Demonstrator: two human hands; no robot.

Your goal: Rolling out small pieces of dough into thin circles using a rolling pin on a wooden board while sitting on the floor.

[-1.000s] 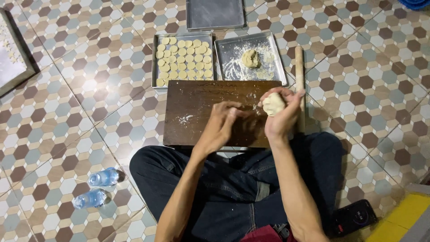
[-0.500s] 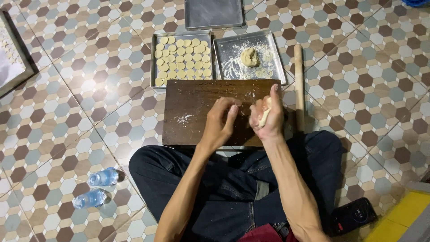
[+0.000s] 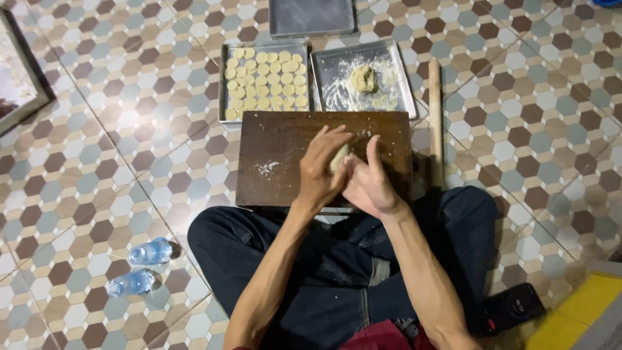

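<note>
We press a pale, upright dough lump (image 3: 339,157) between our closed left hand (image 3: 322,170) and right hand (image 3: 370,180), above the dark wooden board's (image 3: 278,162) near edge

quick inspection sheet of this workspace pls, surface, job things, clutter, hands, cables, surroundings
surface: dark wooden board on the patterned tiled floor, a dusting of flour on it
job's things: dough piece pressed between both palms; tray of dough rounds; floured tray with a dough lump; rolling pin beside the board
clutter: two water bottles; black device by the knee
grippers: left hand and right hand closed together on the dough
cables: nothing seen
surroundings: empty grey tray beyond
</note>
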